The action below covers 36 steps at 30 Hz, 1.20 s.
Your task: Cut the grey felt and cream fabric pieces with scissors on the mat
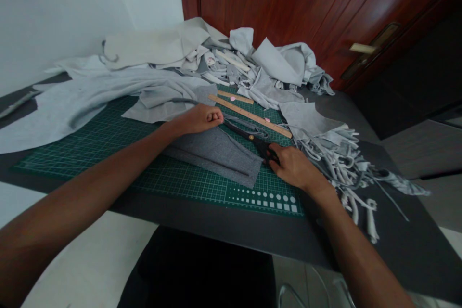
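Observation:
My right hand [292, 166] grips the handles of black scissors [251, 137], whose blades point left toward my other hand. A dark grey piece of fabric [220, 151] lies on the green cutting mat [202, 187], just below the blades. My left hand [205, 119] is closed in a pinch at the fabric's upper edge, close to the blade tips. A narrow grey fabric strip [249, 125] curls above the scissors. Light grey cloth [155, 103] lies behind my left wrist.
Two wooden rulers [260, 118] rest on the mat behind the scissors. Heaped fabric scraps [249, 65] fill the table's back. Tangled strips [335, 154] lie on the right, near my right forearm. A wooden door [281, 0] and a white wall stand behind the table.

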{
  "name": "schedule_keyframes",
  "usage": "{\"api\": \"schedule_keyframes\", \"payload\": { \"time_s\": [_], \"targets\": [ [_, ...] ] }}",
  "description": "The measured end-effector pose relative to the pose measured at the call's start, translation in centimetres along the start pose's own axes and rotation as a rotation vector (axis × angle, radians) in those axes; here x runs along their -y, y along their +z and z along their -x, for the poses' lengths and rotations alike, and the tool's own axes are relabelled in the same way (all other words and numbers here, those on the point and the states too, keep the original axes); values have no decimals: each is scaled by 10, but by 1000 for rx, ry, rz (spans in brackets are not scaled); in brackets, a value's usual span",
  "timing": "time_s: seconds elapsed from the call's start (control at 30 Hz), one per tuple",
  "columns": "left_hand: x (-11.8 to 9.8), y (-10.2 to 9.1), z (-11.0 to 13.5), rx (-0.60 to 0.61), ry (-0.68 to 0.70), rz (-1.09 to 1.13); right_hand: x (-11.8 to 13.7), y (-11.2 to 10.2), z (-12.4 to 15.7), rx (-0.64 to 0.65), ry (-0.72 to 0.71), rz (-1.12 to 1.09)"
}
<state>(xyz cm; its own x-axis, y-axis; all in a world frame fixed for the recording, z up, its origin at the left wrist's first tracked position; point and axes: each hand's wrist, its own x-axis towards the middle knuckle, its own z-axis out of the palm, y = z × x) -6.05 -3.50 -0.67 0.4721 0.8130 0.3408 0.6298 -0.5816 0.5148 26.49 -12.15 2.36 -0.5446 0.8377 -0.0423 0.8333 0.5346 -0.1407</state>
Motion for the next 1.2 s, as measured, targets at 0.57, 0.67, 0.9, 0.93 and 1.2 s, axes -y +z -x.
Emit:
{"api": "schedule_keyframes", "payload": {
  "time_s": [0.57, 0.67, 0.9, 0.93, 1.2],
  "targets": [
    [6, 2, 0, -15, -2, -13, 0, 4, -2, 12, 52, 28],
    [5, 2, 0, -14, -10, -19, 0, 5, -2, 0, 66, 24],
    [4, 1, 0, -4, -11, -7, 1, 7, -3, -13, 117, 13],
    [4, 1, 0, -3, -11, -5, 1, 8, -3, -17, 123, 13],
    [3, 0, 1, 12, -22, -23, 1, 15, -5, -98, 171, 3]
  ]
}}
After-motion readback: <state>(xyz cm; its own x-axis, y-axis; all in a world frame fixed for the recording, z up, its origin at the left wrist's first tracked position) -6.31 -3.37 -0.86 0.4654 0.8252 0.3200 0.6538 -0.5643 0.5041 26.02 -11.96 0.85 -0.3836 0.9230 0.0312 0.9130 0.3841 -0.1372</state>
